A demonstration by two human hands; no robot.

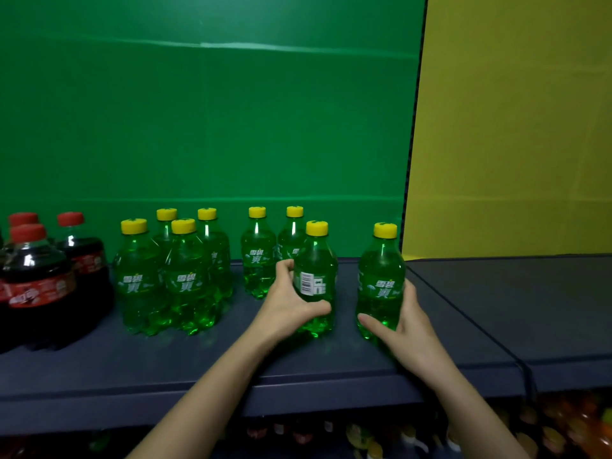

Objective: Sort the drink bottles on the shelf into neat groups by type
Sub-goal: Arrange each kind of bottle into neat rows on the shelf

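Left hand (pixel 285 303) and right hand (pixel 406 332) are each wrapping a green bottle.
The barcode-facing bottle (pixel 315 260) and the far-right bottle (pixel 381 279) are standing on the shelf (pixel 198 366) — sliding them upright, labels forward, beside the rear pair (pixel 258 260) is looking wisest; cola bottles (pixel 36 276) are running off-frame left, lower drinks (pixel 563 422) blurring.

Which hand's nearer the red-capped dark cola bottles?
Left. Left hand grips a yellow-capped green plastic bottle mid-shelf; right hand grips the rightmost green bottle, farther from the red-capped dark cola bottles.
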